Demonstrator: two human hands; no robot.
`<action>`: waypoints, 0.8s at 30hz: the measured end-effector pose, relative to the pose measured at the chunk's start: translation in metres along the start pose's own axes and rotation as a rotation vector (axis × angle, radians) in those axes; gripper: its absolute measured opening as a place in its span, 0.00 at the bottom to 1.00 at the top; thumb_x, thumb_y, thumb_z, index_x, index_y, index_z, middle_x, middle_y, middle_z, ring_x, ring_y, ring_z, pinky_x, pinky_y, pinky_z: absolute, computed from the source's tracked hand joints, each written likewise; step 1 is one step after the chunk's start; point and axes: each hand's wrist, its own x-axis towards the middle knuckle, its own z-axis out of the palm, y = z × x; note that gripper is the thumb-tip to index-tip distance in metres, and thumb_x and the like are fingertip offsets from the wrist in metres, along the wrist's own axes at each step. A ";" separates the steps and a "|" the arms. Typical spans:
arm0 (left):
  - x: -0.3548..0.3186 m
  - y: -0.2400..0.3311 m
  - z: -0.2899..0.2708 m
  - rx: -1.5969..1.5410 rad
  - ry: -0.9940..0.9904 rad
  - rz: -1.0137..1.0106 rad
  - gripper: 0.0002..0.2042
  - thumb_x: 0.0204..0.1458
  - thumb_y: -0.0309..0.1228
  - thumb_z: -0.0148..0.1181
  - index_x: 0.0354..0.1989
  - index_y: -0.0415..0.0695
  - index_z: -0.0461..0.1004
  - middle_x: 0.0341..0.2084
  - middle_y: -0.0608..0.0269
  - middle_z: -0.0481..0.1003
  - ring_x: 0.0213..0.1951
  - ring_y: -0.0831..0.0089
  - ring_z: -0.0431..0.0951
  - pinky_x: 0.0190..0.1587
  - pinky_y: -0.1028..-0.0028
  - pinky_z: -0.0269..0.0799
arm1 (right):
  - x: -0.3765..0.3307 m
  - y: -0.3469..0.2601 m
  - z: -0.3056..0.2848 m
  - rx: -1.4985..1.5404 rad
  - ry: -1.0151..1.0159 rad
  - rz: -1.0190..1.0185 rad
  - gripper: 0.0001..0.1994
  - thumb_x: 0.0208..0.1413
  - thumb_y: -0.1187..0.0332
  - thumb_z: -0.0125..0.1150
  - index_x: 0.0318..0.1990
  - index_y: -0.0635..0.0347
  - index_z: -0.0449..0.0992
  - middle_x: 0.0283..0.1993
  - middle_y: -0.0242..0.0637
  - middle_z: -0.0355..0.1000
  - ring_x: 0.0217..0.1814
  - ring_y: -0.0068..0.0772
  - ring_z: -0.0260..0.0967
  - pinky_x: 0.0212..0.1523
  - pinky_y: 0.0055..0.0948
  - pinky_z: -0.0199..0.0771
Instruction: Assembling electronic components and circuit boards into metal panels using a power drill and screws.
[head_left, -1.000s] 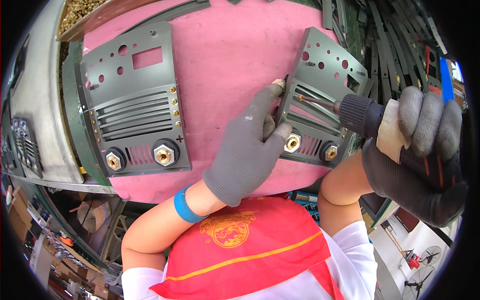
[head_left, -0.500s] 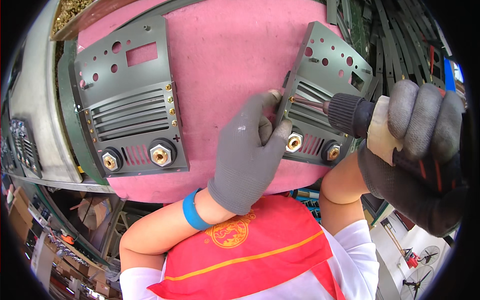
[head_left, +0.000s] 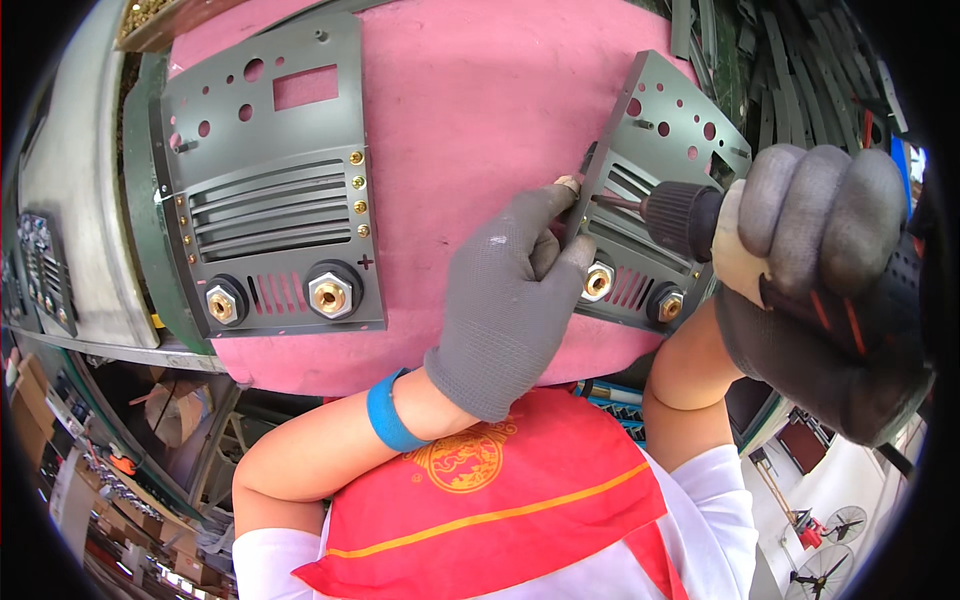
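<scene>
Right hand point(head_left: 805, 230) wrapped round our power driver point(head_left: 685, 218); left hand point(head_left: 512, 300) pinching the left edge of the slanted grey panel point(head_left: 642, 158), right side of pink surface point(head_left: 460, 110). We should hold the bit square, fingertips clear.
</scene>
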 end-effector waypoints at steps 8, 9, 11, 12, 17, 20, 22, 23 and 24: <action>-0.003 0.020 -0.034 -0.286 -0.244 -0.139 0.21 0.50 0.18 0.47 0.55 0.32 0.63 0.39 0.58 0.70 0.40 0.74 0.72 0.48 0.75 0.69 | 0.004 -0.007 0.005 -0.096 -0.016 0.136 0.18 0.51 0.49 0.61 0.39 0.50 0.66 0.28 0.25 0.58 0.25 0.18 0.56 0.28 0.19 0.55; -0.001 0.022 -0.038 -0.288 -0.246 -0.138 0.21 0.50 0.18 0.47 0.55 0.32 0.63 0.39 0.58 0.70 0.40 0.74 0.72 0.48 0.75 0.69 | 0.005 -0.008 0.004 -0.102 -0.025 0.162 0.18 0.51 0.49 0.62 0.38 0.50 0.65 0.27 0.25 0.58 0.25 0.18 0.56 0.28 0.19 0.55; 0.004 0.026 -0.042 -0.488 -0.283 -0.197 0.19 0.52 0.21 0.45 0.54 0.31 0.63 0.44 0.51 0.71 0.46 0.67 0.74 0.55 0.69 0.68 | 0.006 -0.011 0.004 -0.110 -0.046 0.205 0.19 0.51 0.49 0.62 0.36 0.51 0.64 0.27 0.25 0.58 0.25 0.18 0.55 0.28 0.19 0.55; 0.006 0.026 -0.043 -0.503 -0.298 -0.190 0.18 0.54 0.23 0.46 0.54 0.32 0.63 0.45 0.49 0.71 0.47 0.65 0.75 0.54 0.69 0.69 | 0.006 -0.013 0.004 -0.115 -0.056 0.226 0.19 0.51 0.49 0.63 0.35 0.52 0.64 0.26 0.25 0.57 0.25 0.18 0.55 0.28 0.19 0.55; 0.012 0.024 -0.040 -0.717 -0.352 -0.259 0.17 0.59 0.27 0.48 0.55 0.34 0.63 0.45 0.50 0.72 0.44 0.65 0.77 0.49 0.69 0.72 | -0.021 -0.011 0.030 -0.063 0.473 -0.065 0.19 0.50 0.54 0.66 0.32 0.53 0.62 0.24 0.26 0.57 0.25 0.17 0.53 0.28 0.17 0.52; 0.015 0.024 -0.036 -0.723 -0.364 -0.285 0.17 0.61 0.30 0.50 0.55 0.35 0.63 0.43 0.52 0.72 0.41 0.67 0.78 0.43 0.71 0.75 | -0.027 0.002 0.034 0.742 0.075 -0.445 0.16 0.56 0.57 0.55 0.44 0.57 0.64 0.38 0.31 0.62 0.41 0.27 0.58 0.42 0.24 0.58; 0.017 0.020 -0.033 -0.725 -0.351 -0.298 0.18 0.61 0.31 0.51 0.56 0.35 0.62 0.43 0.53 0.73 0.39 0.68 0.78 0.40 0.73 0.75 | -0.024 0.013 0.031 1.266 -0.231 -0.679 0.18 0.60 0.59 0.48 0.51 0.60 0.66 0.48 0.34 0.66 0.51 0.34 0.62 0.52 0.29 0.62; 0.018 0.017 -0.032 -0.745 -0.361 -0.302 0.18 0.61 0.32 0.52 0.56 0.36 0.62 0.42 0.55 0.73 0.38 0.70 0.78 0.39 0.75 0.75 | -0.022 0.020 0.027 1.520 -0.395 -0.790 0.19 0.62 0.60 0.44 0.55 0.62 0.66 0.52 0.36 0.68 0.56 0.37 0.63 0.56 0.31 0.63; 0.018 0.014 -0.031 -0.764 -0.369 -0.306 0.19 0.61 0.33 0.52 0.56 0.36 0.62 0.41 0.56 0.73 0.38 0.71 0.78 0.37 0.76 0.75 | -0.017 0.027 0.021 1.771 -0.570 -0.897 0.21 0.64 0.61 0.41 0.59 0.63 0.67 0.57 0.38 0.70 0.61 0.40 0.65 0.61 0.34 0.65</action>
